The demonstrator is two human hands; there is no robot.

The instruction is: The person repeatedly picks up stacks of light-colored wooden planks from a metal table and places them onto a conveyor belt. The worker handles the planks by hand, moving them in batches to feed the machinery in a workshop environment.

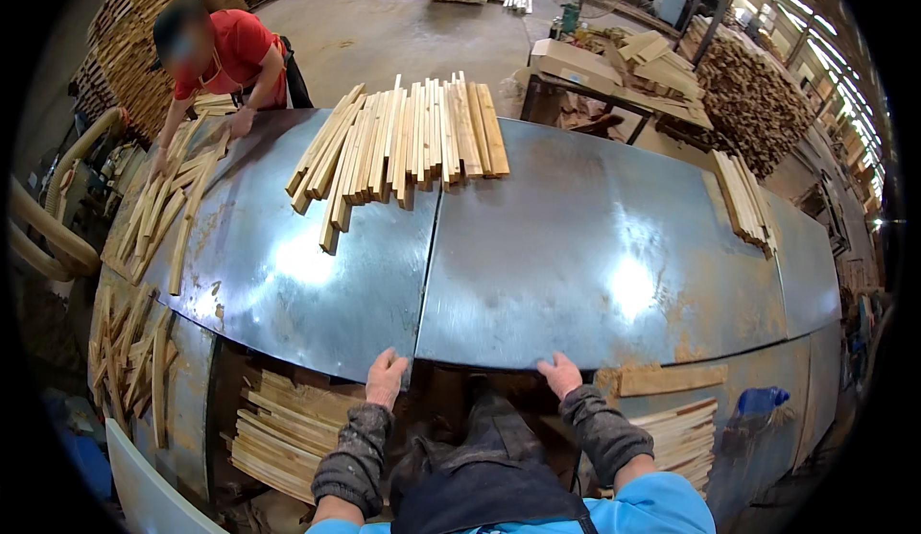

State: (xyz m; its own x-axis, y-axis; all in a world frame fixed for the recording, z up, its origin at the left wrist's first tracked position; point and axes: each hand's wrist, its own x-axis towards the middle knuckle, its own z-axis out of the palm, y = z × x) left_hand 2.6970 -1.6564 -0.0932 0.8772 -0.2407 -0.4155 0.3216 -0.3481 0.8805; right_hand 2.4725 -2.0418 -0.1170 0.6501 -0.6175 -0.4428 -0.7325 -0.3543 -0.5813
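My left hand (387,379) is at the near edge of a long metal-topped table (537,275), just left of the seam between two sheets. Its fingers are loosely bent and apart, with nothing visible in them. Farther right along the same edge is my right hand (560,377), a finger and thumb spread against the rim and no object in its grasp. Well beyond both hands, a row of pale wooden strips (403,145) lies side by side at the table's far edge, some jutting toward me.
At the far left a co-worker in a red shirt (245,49) leans over loose strips (158,208). Stacked strips lie below the table edge on the left (278,443) and right (686,438). A small bundle (743,198) sits far right. A blue bottle (761,401) lies near right.
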